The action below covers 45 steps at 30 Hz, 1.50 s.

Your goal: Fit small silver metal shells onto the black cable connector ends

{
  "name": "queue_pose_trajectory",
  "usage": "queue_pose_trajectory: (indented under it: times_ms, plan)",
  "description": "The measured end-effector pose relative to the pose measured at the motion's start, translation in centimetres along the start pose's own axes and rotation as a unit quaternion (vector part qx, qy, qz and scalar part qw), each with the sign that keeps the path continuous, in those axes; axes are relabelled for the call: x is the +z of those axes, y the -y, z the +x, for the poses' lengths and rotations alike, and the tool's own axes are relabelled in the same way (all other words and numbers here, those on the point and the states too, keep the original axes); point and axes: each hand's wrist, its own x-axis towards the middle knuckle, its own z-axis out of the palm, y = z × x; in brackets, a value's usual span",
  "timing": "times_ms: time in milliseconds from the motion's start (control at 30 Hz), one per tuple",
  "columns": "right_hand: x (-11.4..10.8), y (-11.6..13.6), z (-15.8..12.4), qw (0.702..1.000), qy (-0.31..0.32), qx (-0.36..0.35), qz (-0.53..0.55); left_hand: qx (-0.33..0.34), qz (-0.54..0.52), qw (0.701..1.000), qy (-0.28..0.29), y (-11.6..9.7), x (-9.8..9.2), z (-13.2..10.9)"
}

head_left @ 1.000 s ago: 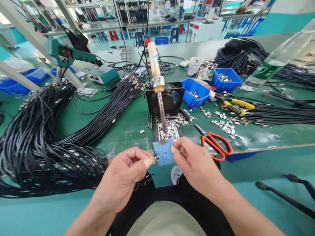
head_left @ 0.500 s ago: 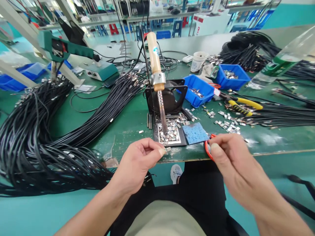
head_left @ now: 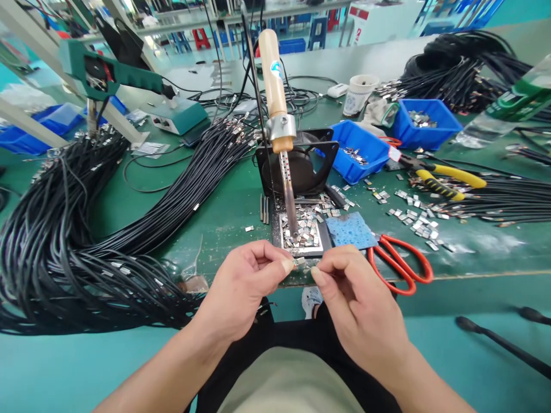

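My left hand [head_left: 243,287] pinches a small metal connector [head_left: 298,262] between thumb and forefinger, just over the table's front edge. My right hand [head_left: 355,301] has thumb and forefinger pinched together right beside that connector; whether anything thin is in them is too small to tell. Just beyond the hands, a soldering iron [head_left: 275,80] with a wooden handle stands tilted in a holder. Its tip rests over a black tray [head_left: 278,238] of several small metal pieces. A blue sponge [head_left: 350,229] lies right of the tray.
Red-handled scissors [head_left: 402,264] lie at the front edge on the right. A big bundle of black cables [head_left: 64,241] fills the left. Behind the iron are a black fan [head_left: 303,166], blue bins [head_left: 359,149], yellow pliers [head_left: 451,178] and loose metal pieces [head_left: 419,221].
My right hand set the blue sponge down beside the tray, swung out near the scissors, then came back to the connector. My left hand kept its hold and rose slightly.
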Motion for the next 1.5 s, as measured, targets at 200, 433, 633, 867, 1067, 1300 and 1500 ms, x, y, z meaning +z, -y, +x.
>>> queue_pose_trajectory:
  times_ms: [200,433,633,867,1067,1300,1500]
  plan:
    - [1.1,0.0,0.3,0.998,-0.044,-0.023,0.029,-0.003,-0.006,1.000,-0.001,0.0,0.1,0.2]
    - [1.3,0.0,0.0,0.998,-0.048,-0.012,0.040,-0.009,-0.004,1.000,-0.003,-0.1,0.2,0.1]
    - [1.5,-0.1,-0.1,0.997,-0.054,-0.003,0.051,-0.016,-0.009,1.000,-0.007,-0.1,0.1,0.0]
    - [1.7,-0.1,-0.2,0.997,-0.070,-0.001,0.040,-0.014,-0.001,1.000,-0.001,-0.2,0.1,0.2]
    - [1.7,-0.1,0.4,0.996,-0.080,0.006,0.031,-0.018,-0.007,1.000,-0.007,-0.5,0.5,0.4]
    - [1.7,-0.1,0.9,0.996,-0.088,0.001,0.026,-0.023,-0.027,0.999,-0.007,-0.9,0.9,0.7]
    - [1.8,-0.3,1.3,0.996,-0.089,0.009,0.025,-0.025,-0.043,0.999,-0.001,-0.9,0.9,1.1]
